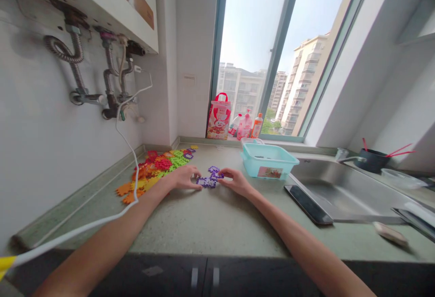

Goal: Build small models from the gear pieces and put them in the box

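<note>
Several small purple interlocking pieces with toothed edges (pixel 208 182) lie together on the counter in front of me. The fingers and thumb of my left hand (pixel 183 177) curve around the left end of this purple cluster. On the other side, my right hand (pixel 237 182) pinches a purple piece (pixel 217 175) at the cluster's right edge. White patterned faces show on some of the pieces, too small to read. Beyond my left forearm spreads a pile of similar toothed pieces (pixel 162 164) in red, orange, yellow and green, with a few purple ones at its far end.
A light-blue plastic bin (pixel 272 163) stands right of my hands, before the steel sink (pixel 340 188). A black phone (pixel 307 204) lies at the sink's near-left corner. A white cable (pixel 127 143) hangs across the left side, over the pile. Bottles (pixel 245 125) line the windowsill.
</note>
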The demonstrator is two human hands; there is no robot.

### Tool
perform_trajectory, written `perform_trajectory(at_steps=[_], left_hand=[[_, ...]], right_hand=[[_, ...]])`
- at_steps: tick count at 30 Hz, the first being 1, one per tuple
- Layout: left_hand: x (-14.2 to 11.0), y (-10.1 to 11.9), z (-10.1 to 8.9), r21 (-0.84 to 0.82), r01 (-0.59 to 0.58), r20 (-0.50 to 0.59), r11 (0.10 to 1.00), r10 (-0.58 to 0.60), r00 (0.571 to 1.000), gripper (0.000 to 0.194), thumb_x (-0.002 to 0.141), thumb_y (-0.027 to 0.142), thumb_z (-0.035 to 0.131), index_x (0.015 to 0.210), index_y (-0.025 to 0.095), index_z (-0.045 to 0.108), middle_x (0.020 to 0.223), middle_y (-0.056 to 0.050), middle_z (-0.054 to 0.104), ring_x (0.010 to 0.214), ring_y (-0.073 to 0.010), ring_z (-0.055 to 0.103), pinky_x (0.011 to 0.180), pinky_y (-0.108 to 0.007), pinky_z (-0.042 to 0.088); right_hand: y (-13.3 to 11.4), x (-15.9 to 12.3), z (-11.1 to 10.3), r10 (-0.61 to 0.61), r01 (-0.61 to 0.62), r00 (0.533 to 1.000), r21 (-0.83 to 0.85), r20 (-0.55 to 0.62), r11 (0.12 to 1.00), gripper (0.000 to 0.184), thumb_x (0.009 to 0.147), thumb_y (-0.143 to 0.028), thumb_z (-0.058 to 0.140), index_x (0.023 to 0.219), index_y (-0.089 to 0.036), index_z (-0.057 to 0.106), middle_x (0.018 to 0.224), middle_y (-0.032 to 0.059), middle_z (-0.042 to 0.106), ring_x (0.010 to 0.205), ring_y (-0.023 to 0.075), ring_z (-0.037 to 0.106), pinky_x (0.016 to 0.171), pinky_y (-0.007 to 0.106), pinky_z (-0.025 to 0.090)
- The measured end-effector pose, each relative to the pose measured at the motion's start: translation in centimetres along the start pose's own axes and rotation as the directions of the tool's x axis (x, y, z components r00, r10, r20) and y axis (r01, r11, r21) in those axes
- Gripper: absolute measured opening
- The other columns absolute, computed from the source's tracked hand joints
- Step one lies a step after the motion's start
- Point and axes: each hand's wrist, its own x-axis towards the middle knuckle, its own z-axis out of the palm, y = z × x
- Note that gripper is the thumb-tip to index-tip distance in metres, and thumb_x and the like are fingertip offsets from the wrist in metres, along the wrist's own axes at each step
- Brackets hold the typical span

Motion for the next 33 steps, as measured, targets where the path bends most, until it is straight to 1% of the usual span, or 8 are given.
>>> perform_trajectory(at_steps=[3,8,10,14,18,26,29,33], left_hand=[[0.3,0.3,0.5,-0.04,-0.024,-0.011,0.999,0.024,1.0,0.041,0.084,0.058,0.076,0.107,0.023,0.08,0.098,-0.004,0.072,0.084,-0.0195,0.066,0.077,-0.027,0.048],[0.7,0.7,1.3,-0.049,-0.048,-0.032,0.998,0.047,0.998,0.045,0.086,0.062,0.075,0.109,0.023,0.079,0.099,-0.004,0.072,0.086,-0.0197,0.067,0.079,-0.027,0.047],[0.8,0.7,1.4,-0.049,-0.063,-0.04,0.997,0.061,0.997,0.046,0.087,0.062,0.075,0.11,0.023,0.079,0.101,-0.004,0.072,0.088,-0.0201,0.068,0.08,-0.028,0.048],[0.9,0.4,1.7,-0.037,-0.097,-0.047,0.995,0.095,0.994,0.046,0.088,0.062,0.074,0.112,0.023,0.078,0.101,-0.005,0.072,0.088,-0.0207,0.068,0.078,-0.029,0.048],[1.0,0.4,1.9,-0.035,-0.113,-0.055,0.993,0.111,0.992,0.045,0.088,0.061,0.074,0.113,0.024,0.077,0.101,-0.004,0.072,0.086,-0.0201,0.068,0.076,-0.028,0.048],[0.9,1.0,1.7,-0.018,-0.124,-0.045,0.992,0.123,0.991,0.04,0.09,0.055,0.073,0.114,0.024,0.077,0.101,-0.003,0.071,0.089,-0.021,0.068,0.08,-0.029,0.048],[0.8,0.9,1.7,-0.023,-0.123,-0.041,0.992,0.122,0.992,0.039,0.09,0.055,0.071,0.114,0.024,0.076,0.101,-0.003,0.071,0.087,-0.0205,0.068,0.079,-0.029,0.048],[0.9,0.7,1.7,-0.048,-0.138,-0.045,0.989,0.136,0.99,0.041,0.093,0.059,0.067,0.115,0.026,0.076,0.103,-0.003,0.071,0.088,-0.0199,0.068,0.081,-0.028,0.048]], right_hand=[[-0.3,0.2,-0.1,-0.011,0.012,1.0,-0.071,0.013,0.997,0.04,0.082,-0.052,0.081,0.105,-0.02,0.077,0.107,0.0065,0.079,0.102,0.0248,0.073,0.102,0.043,0.055],[-0.9,0.0,0.0,-0.031,0.068,0.986,-0.226,0.165,0.972,0.029,0.085,-0.041,0.079,0.105,-0.02,0.078,0.107,0.0066,0.079,0.098,0.0237,0.07,0.092,0.038,0.054],[-1.4,-0.2,0.0,-0.045,0.096,0.98,-0.265,0.194,0.959,0.027,0.084,-0.035,0.08,0.107,-0.021,0.078,0.108,0.0066,0.078,0.098,0.024,0.069,0.092,0.037,0.053],[-2.2,-0.4,0.1,-0.03,0.089,0.982,-0.317,0.184,0.944,0.027,0.082,-0.028,0.079,0.109,-0.024,0.078,0.109,0.0047,0.078,0.102,0.0256,0.069,0.095,0.038,0.051],[-2.1,-0.5,0.1,-0.004,0.068,0.983,-0.339,0.185,0.938,0.027,0.082,-0.026,0.078,0.109,-0.025,0.077,0.109,0.0038,0.078,0.101,0.0254,0.069,0.097,0.039,0.051],[-2.6,-0.7,0.4,-0.061,0.144,0.977,-0.421,0.203,0.896,0.033,0.079,-0.02,0.078,0.111,-0.025,0.075,0.111,0.0048,0.077,0.103,0.0239,0.071,0.098,0.036,0.052],[-3.2,-0.7,0.3,-0.121,0.223,0.966,-0.493,0.229,0.841,0.035,0.079,-0.02,0.08,0.113,-0.025,0.076,0.114,0.0065,0.077,0.105,0.0245,0.071,0.098,0.036,0.052],[-4.8,-0.3,-1.4,-0.238,0.34,0.94,-0.626,0.244,0.701,0.031,0.085,-0.026,0.078,0.116,-0.028,0.076,0.116,0.0068,0.077,0.107,0.0257,0.07,0.101,0.038,0.05]])
